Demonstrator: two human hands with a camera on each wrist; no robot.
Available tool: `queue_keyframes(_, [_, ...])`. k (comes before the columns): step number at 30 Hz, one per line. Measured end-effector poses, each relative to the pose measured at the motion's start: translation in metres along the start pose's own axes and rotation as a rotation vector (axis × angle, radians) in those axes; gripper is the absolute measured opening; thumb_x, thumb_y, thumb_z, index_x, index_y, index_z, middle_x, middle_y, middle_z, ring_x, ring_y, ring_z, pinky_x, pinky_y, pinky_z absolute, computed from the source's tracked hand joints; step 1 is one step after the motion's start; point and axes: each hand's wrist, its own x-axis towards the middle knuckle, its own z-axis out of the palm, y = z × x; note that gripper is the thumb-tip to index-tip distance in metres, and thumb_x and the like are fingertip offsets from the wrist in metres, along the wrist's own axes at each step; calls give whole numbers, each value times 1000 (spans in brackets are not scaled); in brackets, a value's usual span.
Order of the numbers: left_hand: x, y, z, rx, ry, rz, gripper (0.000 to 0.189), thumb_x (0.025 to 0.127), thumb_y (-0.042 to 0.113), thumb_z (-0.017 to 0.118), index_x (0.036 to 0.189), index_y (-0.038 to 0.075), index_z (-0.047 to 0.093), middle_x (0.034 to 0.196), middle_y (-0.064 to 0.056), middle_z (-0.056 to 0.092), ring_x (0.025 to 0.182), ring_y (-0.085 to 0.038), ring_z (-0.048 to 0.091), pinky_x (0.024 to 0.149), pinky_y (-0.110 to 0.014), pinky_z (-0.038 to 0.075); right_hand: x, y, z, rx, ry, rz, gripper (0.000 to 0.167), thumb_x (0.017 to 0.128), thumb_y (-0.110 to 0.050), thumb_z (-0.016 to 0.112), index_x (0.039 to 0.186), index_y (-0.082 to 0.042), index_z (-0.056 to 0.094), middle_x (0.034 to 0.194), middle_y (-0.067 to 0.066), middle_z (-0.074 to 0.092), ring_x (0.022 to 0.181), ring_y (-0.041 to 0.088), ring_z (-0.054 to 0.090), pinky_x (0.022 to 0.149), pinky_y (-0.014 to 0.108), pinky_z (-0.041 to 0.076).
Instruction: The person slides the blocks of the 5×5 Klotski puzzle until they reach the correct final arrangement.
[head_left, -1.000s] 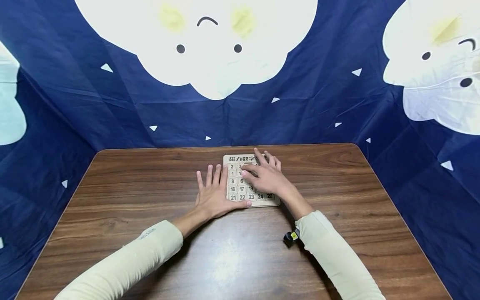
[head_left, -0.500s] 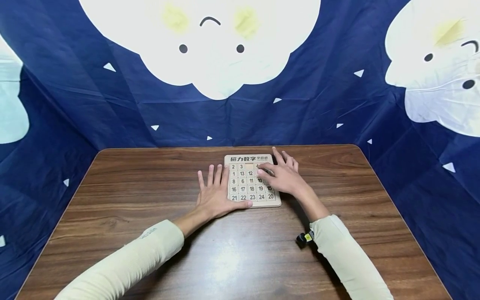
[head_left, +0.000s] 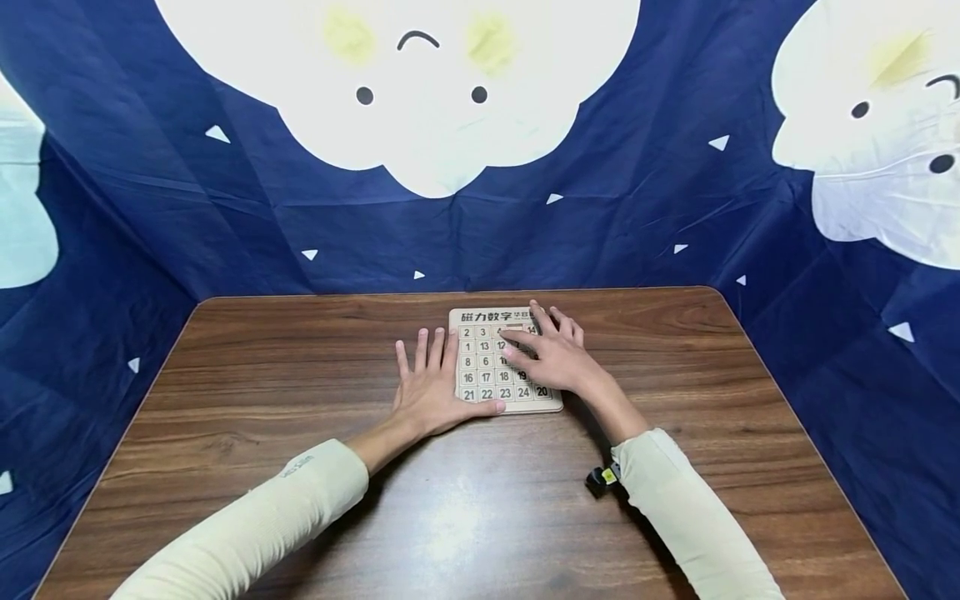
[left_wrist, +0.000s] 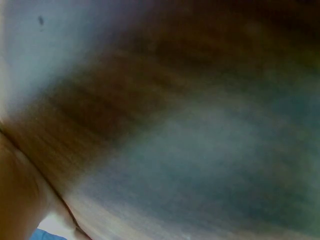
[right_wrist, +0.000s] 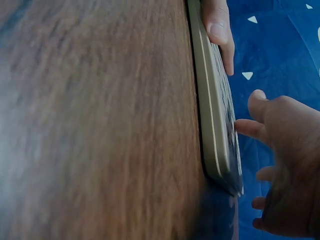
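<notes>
A pale wooden sliding number puzzle (head_left: 486, 377) lies on the table; in the right wrist view its layered edge (right_wrist: 212, 115) shows side-on. My left hand (head_left: 431, 393) rests with spread fingers along the puzzle's left side, its thumb on the lower border. Over the upper right tiles is my right hand (head_left: 558, 358), index fingertip on the number 4 tile in the top row, thumb just below. A gap in the tiles shows right of the 4. The right wrist view has the right hand (right_wrist: 292, 150) with a fingertip at the puzzle's face. Several right-hand tiles are hidden.
The brown wood-grain table (head_left: 262, 358) has rounded far corners. Behind and beside it hangs a dark blue cloth (head_left: 360, 217) with white clouds and small triangles. A small black device (head_left: 597, 481) sits at the right sleeve cuff. The left wrist view is mostly blurred tabletop.
My right hand moved right from the 3 tile to the 4 tile, then back left. The 4 tile slid left into the third column; the gap moved right. The left hand stayed put.
</notes>
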Motion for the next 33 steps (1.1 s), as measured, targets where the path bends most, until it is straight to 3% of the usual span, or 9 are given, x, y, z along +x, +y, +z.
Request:
queue_keyframes(5, [0, 1, -1, -17, 10, 5, 159, 72, 104, 68, 183, 13, -1, 191, -19, 3, 178, -42, -9, 137, -70, -22, -7, 15, -7, 61, 34, 17, 54, 115, -57, 56, 161, -30, 65, 190, 23, 11, 173, 58, 8, 132, 82, 9])
queue_keyframes(12, [-1, 2, -2, -14, 12, 4, 160, 72, 104, 68, 183, 13, -1, 191, -19, 3, 178, -43, -9, 137, -70, -21, -12, 27, -14, 42, 26, 86, 53, 115, -58, 56, 159, -30, 67, 191, 21, 12, 173, 58, 6, 132, 83, 8])
queue_keyframes(24, [1, 0, -1, -1, 16, -1, 159, 72, 104, 68, 183, 13, -1, 191, -18, 3, 178, -42, -8, 137, -70, -21, -7, 15, -9, 40, 7, 17, 54, 115, -56, 57, 163, -32, 63, 190, 23, 14, 172, 60, 11, 131, 82, 13])
queue_keyframes(33, [-1, 0, -1, -14, 38, 22, 160, 70, 108, 63, 183, 12, 4, 190, -21, 8, 178, -45, -3, 138, -73, -17, -32, 24, -18, 66, 48, 35, 45, 114, -54, 62, 150, -30, 75, 189, 24, 19, 172, 59, 11, 130, 83, 11])
